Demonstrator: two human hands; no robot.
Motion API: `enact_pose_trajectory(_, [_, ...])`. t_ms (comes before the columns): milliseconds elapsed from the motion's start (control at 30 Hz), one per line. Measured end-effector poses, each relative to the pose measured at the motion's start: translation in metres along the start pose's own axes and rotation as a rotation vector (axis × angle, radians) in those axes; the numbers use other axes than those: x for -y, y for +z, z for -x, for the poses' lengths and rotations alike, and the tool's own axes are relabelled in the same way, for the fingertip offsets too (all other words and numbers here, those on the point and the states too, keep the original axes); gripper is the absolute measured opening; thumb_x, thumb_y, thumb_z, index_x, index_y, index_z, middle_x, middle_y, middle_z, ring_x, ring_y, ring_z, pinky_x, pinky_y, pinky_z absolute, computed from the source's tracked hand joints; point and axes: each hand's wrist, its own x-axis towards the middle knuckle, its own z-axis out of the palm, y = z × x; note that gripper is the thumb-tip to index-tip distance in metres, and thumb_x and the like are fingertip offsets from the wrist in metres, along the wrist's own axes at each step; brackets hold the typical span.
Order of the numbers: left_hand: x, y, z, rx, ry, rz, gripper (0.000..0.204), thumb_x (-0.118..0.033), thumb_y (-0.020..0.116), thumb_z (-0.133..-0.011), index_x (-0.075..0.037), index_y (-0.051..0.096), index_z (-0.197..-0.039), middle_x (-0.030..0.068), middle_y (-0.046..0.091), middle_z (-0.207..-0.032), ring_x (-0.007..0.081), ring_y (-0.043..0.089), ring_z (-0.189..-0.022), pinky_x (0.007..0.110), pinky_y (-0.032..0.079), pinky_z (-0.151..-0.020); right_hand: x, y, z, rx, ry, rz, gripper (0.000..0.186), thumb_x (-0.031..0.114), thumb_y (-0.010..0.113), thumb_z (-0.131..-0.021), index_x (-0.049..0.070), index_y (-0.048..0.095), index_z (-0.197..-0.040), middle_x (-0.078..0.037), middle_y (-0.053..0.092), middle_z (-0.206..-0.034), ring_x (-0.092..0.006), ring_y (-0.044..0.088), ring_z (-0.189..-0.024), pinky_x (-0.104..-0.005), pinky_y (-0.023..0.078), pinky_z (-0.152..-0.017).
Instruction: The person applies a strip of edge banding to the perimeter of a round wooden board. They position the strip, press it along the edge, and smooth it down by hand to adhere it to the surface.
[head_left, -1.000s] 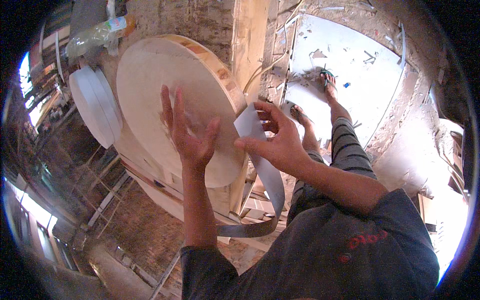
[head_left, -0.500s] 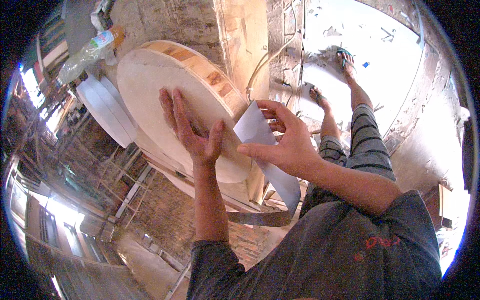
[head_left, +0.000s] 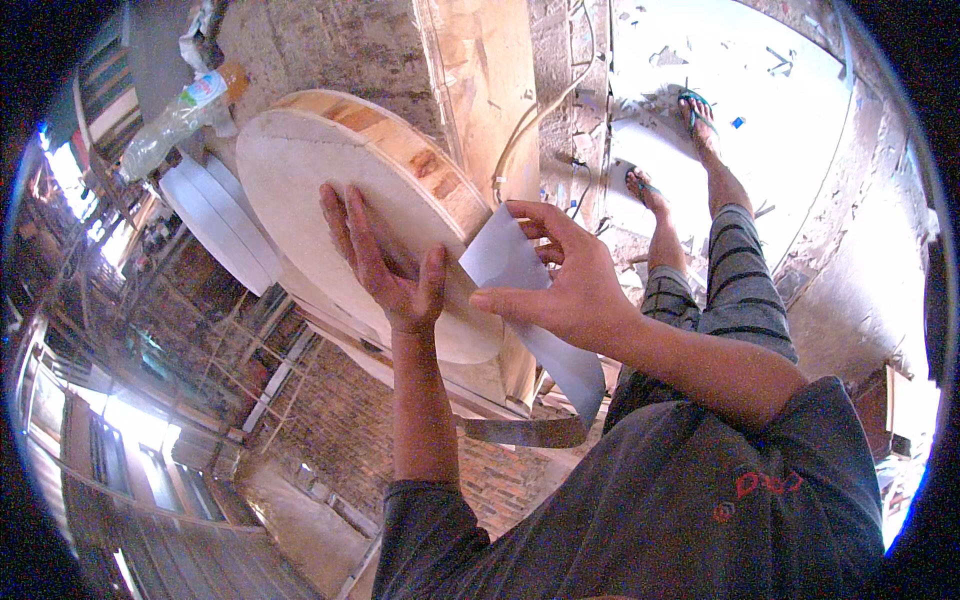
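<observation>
A thick round wooden disc [head_left: 285, 165] stands tilted in front of me, with a pale flat face and a rim of light and brown wood pieces. My left hand [head_left: 390, 280] lies against that face, fingers stretched out and thumb apart. At the near right of the rim, my right hand [head_left: 575, 285] grips a flexible white strip [head_left: 500, 250] between thumb and curled fingers. The strip's upper end is close to the rim; I cannot tell whether it touches. Its rest hangs below the hand and curls back left, showing a brownish underside.
White round pieces [head_left: 220, 225] stand left of the disc, beneath a clear plastic bottle [head_left: 165, 130] lying with its orange end toward the disc. A wooden post [head_left: 475, 90] and a cable [head_left: 520, 125] are behind. Scraps litter the pale floor [head_left: 660, 60] near my sandalled feet.
The view has shifted slightly. Both hands keep nearly the same pose on the disc and the strip.
</observation>
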Motion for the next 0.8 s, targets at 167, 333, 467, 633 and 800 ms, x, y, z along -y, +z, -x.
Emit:
enact_pose_trajectory(167, [0.0021,0.0019,0.0016,-0.016,0.011,0.021,0.1,-0.059,0.072,-0.083,0.003,0.041,-0.156,0.0287,0.025,-0.167,0.0441,0.023,-0.155,0.056,0.019,-0.125,-0.0021,0.0009,-0.0019,-0.025,0.032,-0.021,0.096,0.049,0.096,-0.062,0.004,0.057,-0.138,-0.017,0.07,-0.123,-0.0283,0.069,-0.11,-0.0398,0.055,-0.096])
enact_pose_trajectory(333, [0.0017,0.0013,0.0014,-0.007,0.014,0.0,0.101,-0.06,0.072,-0.083,0.003,0.041,-0.156,0.0289,0.025,-0.167,0.0439,0.023,-0.155,0.055,0.02,-0.124,-0.0039,-0.0004,-0.0041,-0.023,0.06,0.012,0.097,0.056,0.094,-0.06,0.006,0.06,-0.136,-0.019,0.071,-0.125,-0.0338,0.07,-0.113,-0.0427,0.056,-0.097])
enact_pose_trajectory(467, [0.003,0.0009,0.0031,-0.004,0.008,0.007,0.103,-0.063,0.071,-0.083,0.002,0.04,-0.156,0.0291,0.025,-0.167,0.0434,0.023,-0.156,0.055,0.02,-0.124,0.0022,-0.0036,-0.0037,-0.006,0.073,0.035,0.096,0.056,0.093,-0.06,0.008,0.06,-0.137,-0.018,0.07,-0.125,-0.0357,0.07,-0.113,-0.0436,0.056,-0.096])
enact_pose_trajectory(633, [0.0066,0.0024,0.0006,-0.018,0.072,0.024,0.104,-0.065,0.07,-0.083,0.002,0.039,-0.157,0.0291,0.024,-0.167,0.043,0.023,-0.156,0.055,0.02,-0.125,-0.0002,-0.0039,-0.0055,0.002,0.056,0.042,0.098,0.058,0.093,-0.06,0.008,0.061,-0.137,-0.019,0.069,-0.127,-0.0371,0.07,-0.112,-0.0451,0.056,-0.096])
enact_pose_trajectory(800, [0.0048,0.0044,-0.0009,-0.027,0.09,0.057,0.105,-0.065,0.07,-0.084,0.004,0.039,-0.156,0.0292,0.024,-0.167,0.0432,0.022,-0.156,0.055,0.019,-0.125,-0.0015,-0.004,-0.0033,-0.01,0.026,0.067,0.099,0.059,0.093,-0.059,0.009,0.061,-0.137,-0.018,0.069,-0.127,-0.0376,0.069,-0.113,-0.0466,0.055,-0.097])
